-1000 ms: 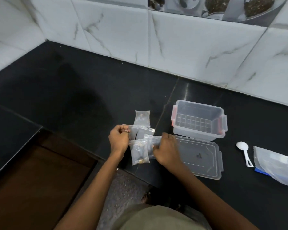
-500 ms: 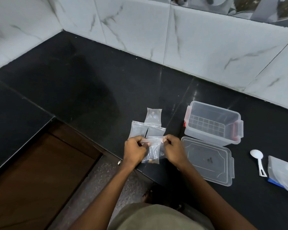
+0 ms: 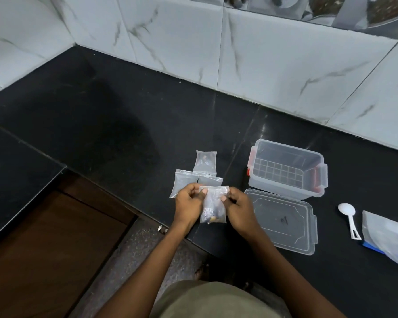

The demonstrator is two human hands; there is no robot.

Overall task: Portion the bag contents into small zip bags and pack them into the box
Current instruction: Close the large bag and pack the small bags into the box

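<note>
A small zip bag [image 3: 213,205] is held upright above the near edge of the black bench [image 3: 115,134], pinched at its top edge from both sides. Its upper left corner is gripped between the thumb and curled fingers of the left hand [image 3: 189,204], and its upper right corner is gripped by the thumb and fingers of the right hand [image 3: 238,208]. A few small pieces, dark and yellowish, are seen gathered at the bottom of this bag; what they are cannot be told. Just beyond the hands, three more small zip bags [image 3: 205,165] are laid flat on the bench in a close cluster, two side by side and one behind them, their edges overlapping; the near ends of the front two are hidden by the hands. To the right of the cluster, a clear plastic box [image 3: 286,168] with red side latches is set open on the bench, and nothing but its gridded floor is seen inside it. Its clear lid [image 3: 283,223] is laid flat just in front of it, close to the right hand. Further right, a white plastic spoon [image 3: 349,218] is placed on the bench, and just beside it a larger clear bag [image 3: 388,237] with a blue strip is partly cut off by the picture's edge. White marble-patterned wall tiles [image 3: 274,53] are seen behind the bench.
</note>
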